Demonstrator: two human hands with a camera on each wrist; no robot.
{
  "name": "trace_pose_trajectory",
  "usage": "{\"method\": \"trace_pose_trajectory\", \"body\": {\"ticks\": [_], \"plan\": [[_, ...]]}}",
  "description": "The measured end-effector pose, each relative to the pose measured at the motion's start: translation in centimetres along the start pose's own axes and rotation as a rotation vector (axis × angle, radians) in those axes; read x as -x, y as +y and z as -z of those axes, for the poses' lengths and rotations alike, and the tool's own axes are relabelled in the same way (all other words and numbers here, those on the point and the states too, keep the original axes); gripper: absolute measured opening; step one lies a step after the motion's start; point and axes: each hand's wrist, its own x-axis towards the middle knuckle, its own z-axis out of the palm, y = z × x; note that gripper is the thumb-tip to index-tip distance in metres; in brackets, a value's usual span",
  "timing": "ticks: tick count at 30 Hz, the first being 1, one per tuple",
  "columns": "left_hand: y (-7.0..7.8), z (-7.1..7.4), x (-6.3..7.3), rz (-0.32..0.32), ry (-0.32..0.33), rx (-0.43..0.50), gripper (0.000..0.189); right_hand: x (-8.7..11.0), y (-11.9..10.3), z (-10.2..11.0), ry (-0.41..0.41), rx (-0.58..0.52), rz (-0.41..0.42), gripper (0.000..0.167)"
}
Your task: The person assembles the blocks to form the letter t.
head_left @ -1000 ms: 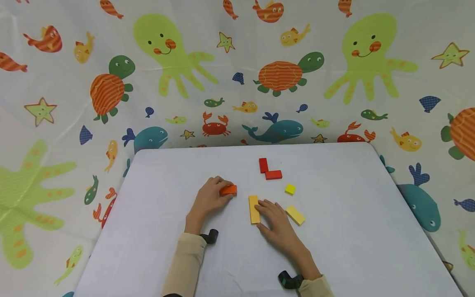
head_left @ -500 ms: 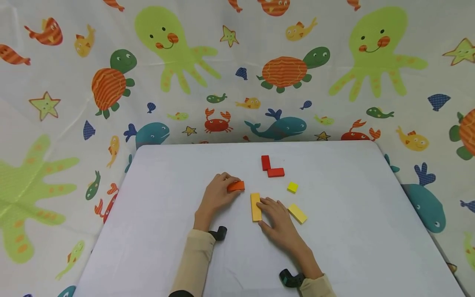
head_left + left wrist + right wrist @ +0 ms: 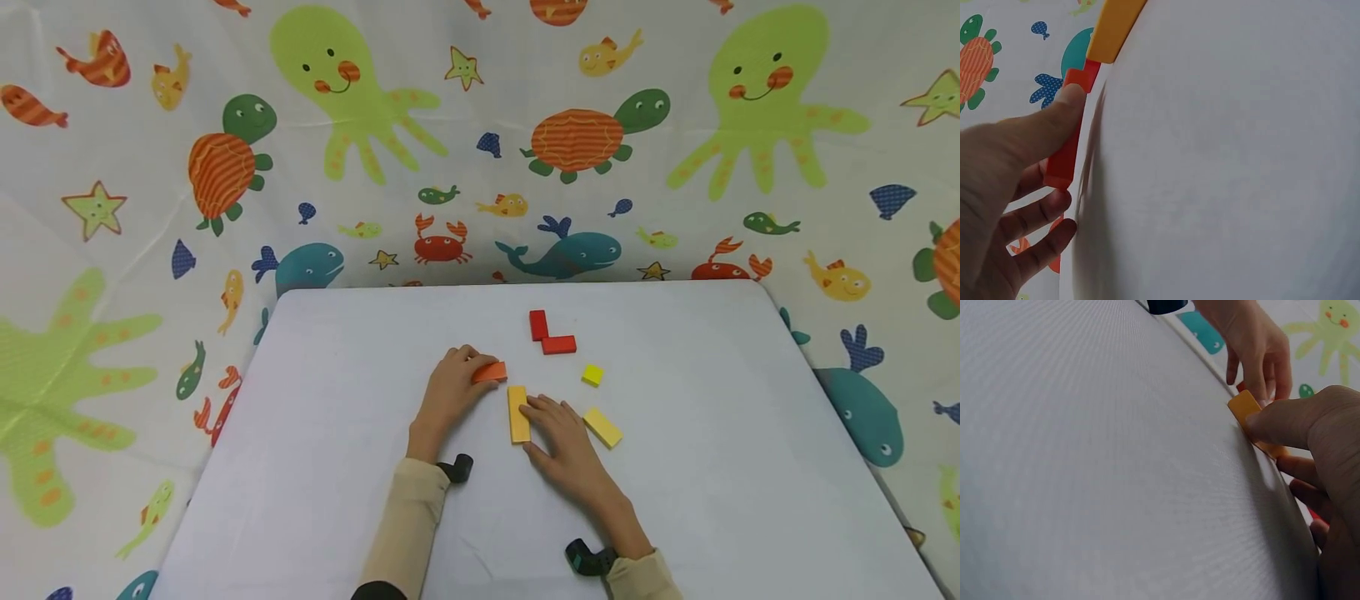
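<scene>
In the head view my left hand (image 3: 448, 396) pinches an orange block (image 3: 491, 372) between thumb and fingers, just left of the table's middle. The left wrist view has the thumb on the near face of this orange block (image 3: 1065, 150), which looks red there. My right hand (image 3: 566, 446) holds a long yellow-orange block (image 3: 517, 414), thumb at its near end and fingers along its right side. From the right wrist, the thumb lies on that yellow-orange block (image 3: 1244, 409). The orange block's right end is close to the far end of the yellow-orange one.
Two red blocks, one upright in view (image 3: 538, 326) and one crosswise (image 3: 559, 345), form an L farther back. A small bright yellow block (image 3: 592, 375) and a pale yellow block (image 3: 603, 427) lie right of my right hand. A patterned cloth (image 3: 420, 83) hangs behind the white table (image 3: 315, 467).
My left hand has moved right with the orange block, bringing it up to the yellow-orange block. The right hand keeps its place on its block. The head view has shifted slightly.
</scene>
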Motion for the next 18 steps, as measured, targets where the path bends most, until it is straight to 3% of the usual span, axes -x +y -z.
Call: {"method": "trace_pose_trajectory", "body": {"ticks": [11,18], "plan": [[0.41,-0.43,0.06,0.029,-0.036,-0.037,0.040,-0.05,-0.09,0.01,0.016,-0.011,0.021,0.058],[0.84,-0.67,0.05,0.023,-0.049,-0.024,0.041,-0.08,-0.10,0.03,-0.012,-0.008,-0.014,0.058]]}}
